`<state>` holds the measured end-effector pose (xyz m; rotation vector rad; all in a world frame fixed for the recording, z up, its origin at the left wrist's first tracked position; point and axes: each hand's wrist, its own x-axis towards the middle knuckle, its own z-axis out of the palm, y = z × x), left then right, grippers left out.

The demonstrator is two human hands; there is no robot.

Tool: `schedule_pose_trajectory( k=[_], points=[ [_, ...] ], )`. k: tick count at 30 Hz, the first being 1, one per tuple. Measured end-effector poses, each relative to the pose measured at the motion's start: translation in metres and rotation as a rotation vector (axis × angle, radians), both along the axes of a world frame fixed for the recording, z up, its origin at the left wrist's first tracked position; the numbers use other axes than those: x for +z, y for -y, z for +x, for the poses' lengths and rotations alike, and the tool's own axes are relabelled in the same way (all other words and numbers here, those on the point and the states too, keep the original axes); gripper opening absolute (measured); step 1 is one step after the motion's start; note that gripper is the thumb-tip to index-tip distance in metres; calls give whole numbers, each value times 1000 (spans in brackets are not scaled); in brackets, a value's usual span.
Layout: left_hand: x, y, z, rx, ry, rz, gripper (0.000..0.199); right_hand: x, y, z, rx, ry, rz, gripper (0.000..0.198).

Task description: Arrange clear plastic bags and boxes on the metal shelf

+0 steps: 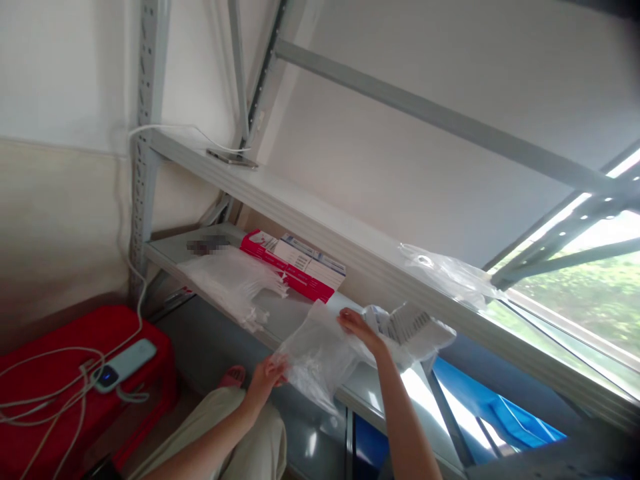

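Nearest to us, our left hand [265, 379] pinches the lower corner of a clear bag [320, 353], fingers closed on the film just above our knee [235, 427]. Our right hand [357, 329] reaches further in and grips the bag's upper edge, fingers clamped on the plastic where it meets a white ribbed part [410, 327]. The bag hangs half over the front lip of the lower shelf [280, 320], spread between the two hands, and the part lies on the shelf just beyond it, partly wrapped in more film.

We judge that we are at the bagging step: the bag is being held and spread, and the part is not clearly inside it. The next move calls for finding the mouth of the thin, clingy film and keeping it wide while the part goes in, since the film is likely to fold on itself.

To the left on the same shelf lies a loose pile of bags [230, 280], and behind it a row of red and white boxes [295, 267]. They carry print, but it is too small and blurred for us to read. A patch of the shelf beyond the pile is blurred out.

Low on the left a power bank [123, 365] sits on a red stool [65, 387] with white cables [45, 407] coiled about it. On the upper shelf [350, 233] lies another clear bag [450, 273], and at its far end a phone [233, 159] with a cable plugged in. No brand shows.
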<state>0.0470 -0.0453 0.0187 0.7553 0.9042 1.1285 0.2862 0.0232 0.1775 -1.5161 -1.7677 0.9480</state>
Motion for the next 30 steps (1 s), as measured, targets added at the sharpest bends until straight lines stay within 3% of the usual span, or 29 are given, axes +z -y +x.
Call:
schedule_pose_trajectory(
  k=[7, 11, 14, 19, 23, 27, 30],
  points=[
    [53, -2, -33, 222, 37, 177, 51, 56, -8, -41, 48, 17, 99, 36],
    [82, -26, -73, 345, 65, 259, 51, 78, -46, -78, 105, 73, 155, 33],
    [93, -48, -104, 456, 82, 248, 57, 82, -93, -120, 156, 87, 233, 30],
    [91, -77, -136, 520, 21, 203, 70, 66, -174, -205, 242, 350, 370, 21],
    [76, -107, -150, 668, 1, 190, 79, 46, -211, -262, 246, 447, 431, 16],
    [55, -133, -156, 795, -15, 174, 80, 23, -228, -290, 216, 651, 437, 20],
    [43, -132, -152, 848, -163, 189, 83, 6, -236, -295, 201, 795, 392, 26]
  ],
)
